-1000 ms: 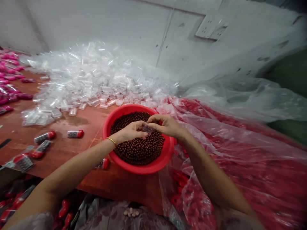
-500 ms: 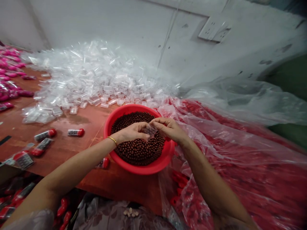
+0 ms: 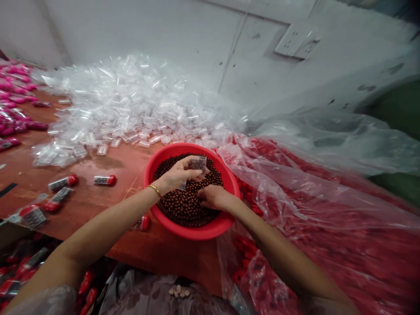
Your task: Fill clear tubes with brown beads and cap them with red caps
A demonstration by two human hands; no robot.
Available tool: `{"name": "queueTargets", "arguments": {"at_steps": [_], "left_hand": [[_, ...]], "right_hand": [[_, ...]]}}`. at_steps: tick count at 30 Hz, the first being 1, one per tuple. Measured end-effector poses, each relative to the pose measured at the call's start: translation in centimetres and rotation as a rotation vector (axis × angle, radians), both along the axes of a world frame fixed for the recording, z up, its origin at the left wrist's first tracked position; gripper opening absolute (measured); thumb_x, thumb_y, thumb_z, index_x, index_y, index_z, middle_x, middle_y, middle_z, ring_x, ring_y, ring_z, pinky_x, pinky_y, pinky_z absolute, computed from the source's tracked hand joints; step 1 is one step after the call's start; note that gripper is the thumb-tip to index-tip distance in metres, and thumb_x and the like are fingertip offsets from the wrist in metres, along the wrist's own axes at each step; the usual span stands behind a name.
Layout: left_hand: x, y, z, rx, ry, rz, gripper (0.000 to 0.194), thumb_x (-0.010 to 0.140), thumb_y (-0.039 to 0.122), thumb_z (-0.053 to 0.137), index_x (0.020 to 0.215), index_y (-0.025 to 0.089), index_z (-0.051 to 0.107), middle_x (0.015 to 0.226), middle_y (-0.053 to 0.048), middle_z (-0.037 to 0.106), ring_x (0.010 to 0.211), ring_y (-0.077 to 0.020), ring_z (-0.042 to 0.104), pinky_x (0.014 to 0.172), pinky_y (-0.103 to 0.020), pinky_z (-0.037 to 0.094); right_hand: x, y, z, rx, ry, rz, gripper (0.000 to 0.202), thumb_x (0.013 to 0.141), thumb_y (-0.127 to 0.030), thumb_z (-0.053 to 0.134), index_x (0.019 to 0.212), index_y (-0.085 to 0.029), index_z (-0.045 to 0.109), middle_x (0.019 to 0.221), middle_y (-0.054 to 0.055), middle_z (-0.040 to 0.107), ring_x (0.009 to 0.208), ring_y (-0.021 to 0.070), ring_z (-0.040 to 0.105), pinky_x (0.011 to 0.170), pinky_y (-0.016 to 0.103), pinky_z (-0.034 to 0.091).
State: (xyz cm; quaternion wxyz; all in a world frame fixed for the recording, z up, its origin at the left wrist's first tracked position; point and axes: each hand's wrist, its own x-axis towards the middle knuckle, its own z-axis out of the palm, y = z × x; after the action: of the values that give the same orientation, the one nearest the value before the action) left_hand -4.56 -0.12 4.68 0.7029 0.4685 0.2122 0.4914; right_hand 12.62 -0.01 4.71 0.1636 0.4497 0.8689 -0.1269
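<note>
Clear case (image 3: 198, 162) is held by left hand (image 3: 173, 177); right hand (image 3: 215, 197) touches brown beads (image 3: 180, 205) — its grip I cannot tell. Several red-ended tubes (image 3: 105, 180) look filled — heaped cases (image 3: 127, 111) seem unfilled.

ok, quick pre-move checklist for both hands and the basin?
1. Left hand holding the clear container: ok.
2. Container's fill level readable: cannot tell; it's see-through, with dark beads behind it.
3. Right hand down at the beads: ok.
4. Right hand's grip on any beads: cannot tell, fingertips hidden.
5. Red basin upright: ok.
6. Red-capped tube beside the basin fully visible: not ok, left forearm partly covers it.
</note>
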Motion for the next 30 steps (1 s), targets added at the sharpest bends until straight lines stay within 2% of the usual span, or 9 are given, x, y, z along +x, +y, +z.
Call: {"name": "queueTargets", "arguments": {"at_steps": [6,8,10,14,17,21,24,27,30], "left_hand": [[0.1,0.2,-0.1,-0.022,0.092,0.047,0.038,0.065,0.028,0.073,0.095,0.014,0.055,0.087,-0.003,0.064,0.072,-0.0097,0.058,0.068,-0.024,0.046],[0.2,0.2,-0.1,0.033,0.136,0.064,0.035,0.065,0.027,0.074,0.092,0.014,0.056,0.084,-0.002,0.062,0.072,-0.0092,0.056,0.068,-0.023,0.045],[0.4,0.1,0.1,0.087,0.180,0.047,0.032,0.065,0.026,0.073,0.089,0.013,0.056,0.081,-0.001,0.060,0.072,-0.0089,0.055,0.068,-0.022,0.044],[0.6,-0.1,0.4,0.109,0.220,0.003,0.031,0.067,0.027,0.071,0.089,0.014,0.054,0.081,-0.001,0.058,0.071,-0.0089,0.053,0.067,-0.023,0.044],[0.5,-0.2,0.4,0.109,0.225,-0.015,0.033,0.067,0.027,0.072,0.090,0.013,0.054,0.082,-0.001,0.057,0.071,-0.0084,0.053,0.066,-0.022,0.044],[0.5,-0.2,0.2,0.116,0.230,-0.048,0.033,0.066,0.027,0.073,0.089,0.013,0.054,0.079,0.000,0.056,0.070,-0.0076,0.052,0.066,-0.021,0.043],[0.5,-0.2,0.1,0.098,0.223,-0.067,0.034,0.065,0.026,0.075,0.089,0.014,0.055,0.080,0.000,0.057,0.071,-0.0079,0.052,0.067,-0.022,0.044],[0.5,-0.4,0.3,0.048,0.215,-0.115,0.032,0.067,0.027,0.073,0.090,0.015,0.054,0.082,-0.001,0.059,0.074,-0.0093,0.056,0.071,-0.024,0.045],[0.5,-0.7,0.5,0.018,0.242,-0.208,0.032,0.072,0.032,0.070,0.094,0.015,0.054,0.087,-0.004,0.061,0.079,-0.0118,0.059,0.072,-0.025,0.046]], "right_hand": [[-0.2,-0.6,-1.3,0.008,0.053,0.048,0.013,0.073,-0.019,0.060,0.080,-0.017,0.070,0.078,0.007,0.071,0.071,0.0183,0.063,0.061,0.025,0.044],[0.6,0.1,-0.6,0.060,0.167,-0.009,0.018,0.082,-0.026,0.053,0.085,-0.018,0.069,0.079,0.006,0.070,0.070,0.0169,0.062,0.062,0.026,0.045],[1.5,0.8,0.5,0.133,0.467,-0.135,0.023,0.085,-0.031,0.048,0.086,-0.019,0.067,0.079,0.004,0.070,0.071,0.0162,0.062,0.064,0.027,0.046],[1.8,1.3,3.1,0.174,1.080,-0.397,0.023,0.079,-0.039,0.056,0.081,-0.018,0.066,0.076,0.003,0.067,0.070,0.0160,0.061,0.065,0.028,0.048],[1.0,0.8,4.3,0.122,1.194,-0.398,0.021,0.076,-0.038,0.060,0.081,-0.019,0.067,0.077,0.002,0.067,0.071,0.0156,0.060,0.068,0.028,0.049],[0.3,0.4,4.3,0.080,1.197,-0.310,0.018,0.075,-0.035,0.061,0.080,-0.020,0.069,0.081,0.001,0.069,0.078,0.0164,0.062,0.075,0.029,0.049],[0.5,0.2,4.0,0.013,1.270,-0.381,0.022,0.076,-0.038,0.062,0.086,-0.020,0.069,0.067,-0.002,0.063,0.060,0.0116,0.057,0.060,0.025,0.048],[0.7,0.1,4.1,-0.129,1.516,-0.546,0.027,0.074,-0.044,0.063,0.086,-0.020,0.065,0.052,-0.008,0.043,0.036,0.0044,0.033,0.038,0.020,0.034],[0.1,0.4,4.3,-0.194,1.801,-0.678,0.026,0.073,-0.044,0.065,0.082,-0.021,0.059,0.053,-0.010,0.034,0.035,0.0028,0.025,0.035,0.018,0.033]]}}
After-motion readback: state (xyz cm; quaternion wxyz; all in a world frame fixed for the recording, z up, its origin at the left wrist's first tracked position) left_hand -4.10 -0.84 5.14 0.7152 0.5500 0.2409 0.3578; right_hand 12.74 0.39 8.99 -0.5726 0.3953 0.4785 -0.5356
